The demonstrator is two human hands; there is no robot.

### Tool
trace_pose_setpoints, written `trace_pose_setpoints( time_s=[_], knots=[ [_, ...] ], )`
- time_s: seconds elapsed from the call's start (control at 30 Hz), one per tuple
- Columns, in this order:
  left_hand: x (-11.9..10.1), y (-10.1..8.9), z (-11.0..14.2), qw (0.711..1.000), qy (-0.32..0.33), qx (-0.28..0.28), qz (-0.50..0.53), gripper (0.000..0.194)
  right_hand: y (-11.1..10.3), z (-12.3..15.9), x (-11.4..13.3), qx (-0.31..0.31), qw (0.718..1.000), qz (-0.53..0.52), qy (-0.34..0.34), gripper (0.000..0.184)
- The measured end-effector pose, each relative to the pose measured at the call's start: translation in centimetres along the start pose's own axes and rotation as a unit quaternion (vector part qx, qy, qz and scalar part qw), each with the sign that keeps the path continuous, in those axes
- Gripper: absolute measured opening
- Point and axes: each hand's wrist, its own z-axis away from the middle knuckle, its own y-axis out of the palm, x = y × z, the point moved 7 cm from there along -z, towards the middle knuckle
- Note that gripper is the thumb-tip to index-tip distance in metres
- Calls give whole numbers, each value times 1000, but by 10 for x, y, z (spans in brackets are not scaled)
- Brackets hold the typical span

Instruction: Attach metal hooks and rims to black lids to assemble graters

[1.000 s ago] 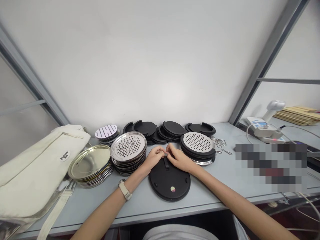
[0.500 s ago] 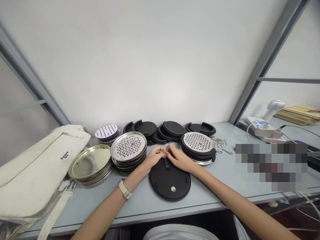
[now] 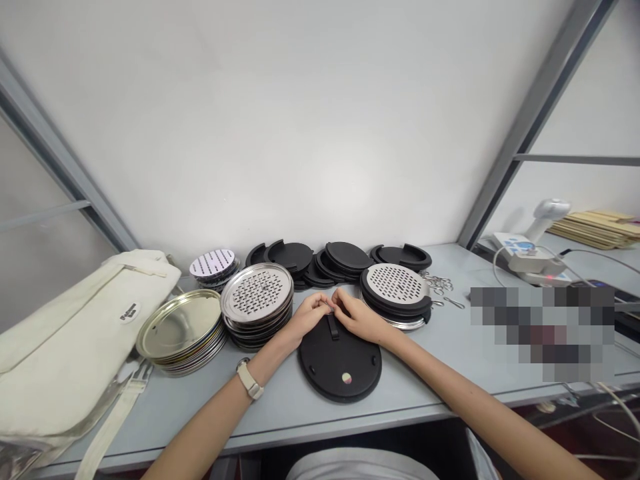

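A black round disc (image 3: pixel 340 363) lies flat near the table's front edge, with small dark nubs and a round two-tone sticker on it. A short black strap (image 3: pixel 333 328) runs up its middle toward its far edge. At the strap's far end my left hand (image 3: pixel 313 313) is closed in a pinch, and my right hand (image 3: pixel 356 316) pinches from the other side, fingertips meeting. Between them is a small metal piece, mostly covered by the fingers; its exact kind is hidden. The disc's far edge is partly behind the hands.
Left of the hands stand a stack of perforated metal discs (image 3: pixel 257 293) and gold-coloured lids (image 3: pixel 183 327). Behind are black discs (image 3: pixel 349 255); at right, a perforated disc in a black holder (image 3: pixel 397 283) and loose metal hooks (image 3: pixel 440 285). A cream bag (image 3: pixel 75 340) lies far left.
The fingertips have shifted slightly around the small metal piece, which showed more plainly half a second ago. The disc and the stacks stay in place.
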Motion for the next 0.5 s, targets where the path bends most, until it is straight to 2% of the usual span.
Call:
trace_pose_setpoints(
  time_s=[0.3, 0.5],
  knots=[
    [-7, -3, 1, 999, 18, -3, -32, 2, 0, 0, -1, 0, 1000, -1, 4, 3],
    [-7, -3, 1, 999, 13, 7, -41, 8, 1, 1, -2, -2, 1000, 1, 13, 4]
  ],
)
